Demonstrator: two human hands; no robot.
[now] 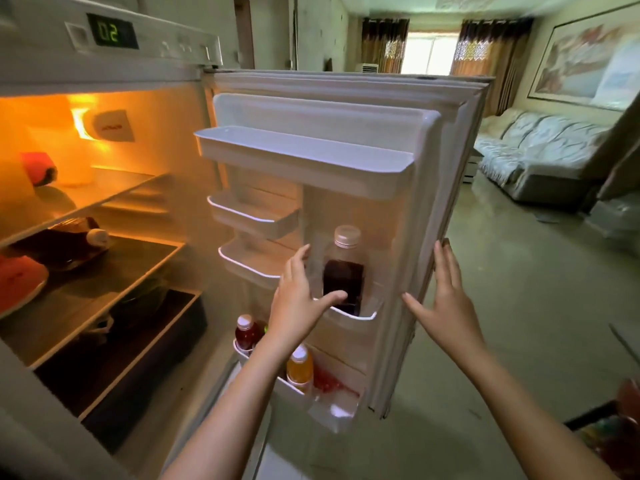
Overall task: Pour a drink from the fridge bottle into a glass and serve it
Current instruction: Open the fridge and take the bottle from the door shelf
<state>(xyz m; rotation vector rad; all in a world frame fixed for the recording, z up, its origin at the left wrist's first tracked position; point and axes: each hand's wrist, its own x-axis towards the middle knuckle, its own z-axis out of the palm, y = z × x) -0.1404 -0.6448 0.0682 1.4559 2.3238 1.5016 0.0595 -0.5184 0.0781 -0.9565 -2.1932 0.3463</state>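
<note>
Fetch step, fridge door (346, 109) open. Dark-drink bottle (343, 271) upright in door's middle rack. Your left hand (298, 299) spread, thumb touching bottle; right hand (446, 299) flat against door edge. Next, I'd guess: wrap fingers, lift straight up over rack lip.

Your bottle (343, 268) stands upright in a door shelf (349, 315) of the open fridge door (433, 202), just past centre of your view toward 5 o'clock. It is a clear, squarish plastic bottle with a pale screw cap, closed. Dark, nearly black-red liquid fills roughly its lower half; the shoulder above shows clear. Its base is hidden behind the white shelf rim. From the bottle, a broad white shelf sits at 12 o'clock, and smaller shelves lie at 9 to 10 o'clock.
</note>
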